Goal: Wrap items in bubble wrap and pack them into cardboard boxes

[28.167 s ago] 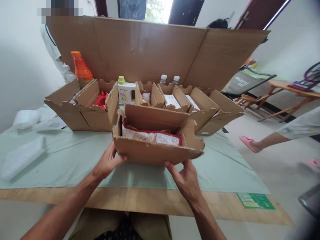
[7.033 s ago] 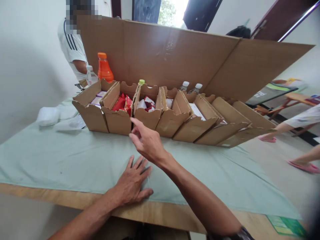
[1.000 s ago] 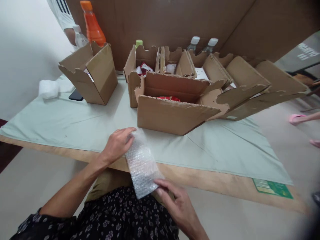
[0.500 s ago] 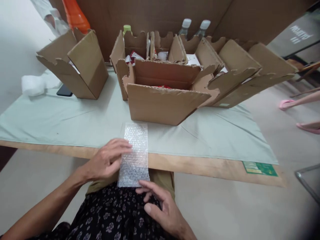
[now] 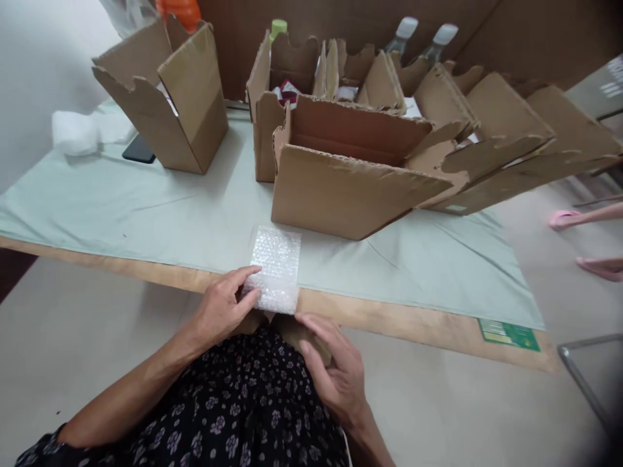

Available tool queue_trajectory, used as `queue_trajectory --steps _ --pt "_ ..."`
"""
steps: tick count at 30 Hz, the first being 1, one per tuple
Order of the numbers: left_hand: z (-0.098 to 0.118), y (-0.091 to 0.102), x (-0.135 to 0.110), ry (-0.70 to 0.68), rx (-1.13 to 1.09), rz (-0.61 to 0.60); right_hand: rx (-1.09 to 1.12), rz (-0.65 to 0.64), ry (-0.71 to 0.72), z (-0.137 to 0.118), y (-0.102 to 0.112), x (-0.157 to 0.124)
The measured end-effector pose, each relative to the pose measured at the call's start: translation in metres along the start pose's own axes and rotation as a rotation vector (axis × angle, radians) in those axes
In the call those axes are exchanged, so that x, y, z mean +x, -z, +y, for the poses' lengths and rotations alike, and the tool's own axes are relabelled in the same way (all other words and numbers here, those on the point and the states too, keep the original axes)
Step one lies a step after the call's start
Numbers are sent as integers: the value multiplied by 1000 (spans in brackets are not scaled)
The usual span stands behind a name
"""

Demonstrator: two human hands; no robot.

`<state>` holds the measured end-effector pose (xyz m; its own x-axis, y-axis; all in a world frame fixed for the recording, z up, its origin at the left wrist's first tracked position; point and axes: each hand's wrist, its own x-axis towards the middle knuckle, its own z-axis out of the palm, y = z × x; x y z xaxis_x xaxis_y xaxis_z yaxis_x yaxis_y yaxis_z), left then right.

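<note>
A clear bubble wrap sheet (image 5: pixel 276 263) lies at the table's front edge, its near end level with the wooden rim. My left hand (image 5: pixel 224 303) rests at its left side, index finger and thumb apart on the plastic and nothing clasped. At the near right corner, my right hand (image 5: pixel 335 366) has its fingertips at the wrap's edge, thumb held away from the fingers. Just behind the wrap stands a wide open cardboard box (image 5: pixel 350 194); what is in it is hidden from this angle.
More cut cardboard boxes (image 5: pixel 195 123) stand at the left and along the back. A dark phone (image 5: pixel 139 150) and a white foam roll (image 5: pixel 75 133) lie far left. Bottles (image 5: pixel 403 32) rise behind. A green card (image 5: pixel 509 334) sits at the front right edge.
The bubble wrap, which hung over the table edge toward my lap, is now shorter, its near part folded up. My right hand has moved up and right with it. The view has shifted slightly.
</note>
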<state>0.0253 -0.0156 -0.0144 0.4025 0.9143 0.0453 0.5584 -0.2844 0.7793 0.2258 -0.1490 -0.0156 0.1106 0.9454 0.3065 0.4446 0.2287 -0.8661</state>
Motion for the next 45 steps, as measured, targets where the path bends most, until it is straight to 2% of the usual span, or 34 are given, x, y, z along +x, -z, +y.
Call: queue_trajectory --steps 3,7,10,14,18,21,23,28,30,34,37,40,45 --pt "-1 -1 2 -3 34 -13 -316 -45 174 11 -10 12" --pt "-4 -1 1 -143 100 41 -571 -134 207 23 -25 29" --pt "-5 5 -5 -329 159 108 -575 -104 229 24 -26 38" --pt "-6 11 -10 -506 202 57 -435 -73 224 22 -21 49" --pt "-8 7 -2 -437 170 72 -386 -21 173 21 -20 58" --pt "-9 3 9 -372 188 83 -468 102 193 21 -18 60" --pt "-9 0 16 -346 217 91 -521 126 221 21 -17 59" --pt "-10 -2 19 -329 252 151 -585 -80 257 25 -20 65" --pt "-8 2 15 -368 248 156 -565 -87 249 27 -21 69" --pt "-6 10 9 -430 206 55 -420 -94 179 26 -18 73" --pt "-8 9 14 -381 190 85 -403 -75 145 23 -15 74" --pt "-11 3 24 -348 235 136 -495 -33 165 22 -14 76" --pt "-16 -2 33 -301 298 188 -614 -206 184 29 -21 89"
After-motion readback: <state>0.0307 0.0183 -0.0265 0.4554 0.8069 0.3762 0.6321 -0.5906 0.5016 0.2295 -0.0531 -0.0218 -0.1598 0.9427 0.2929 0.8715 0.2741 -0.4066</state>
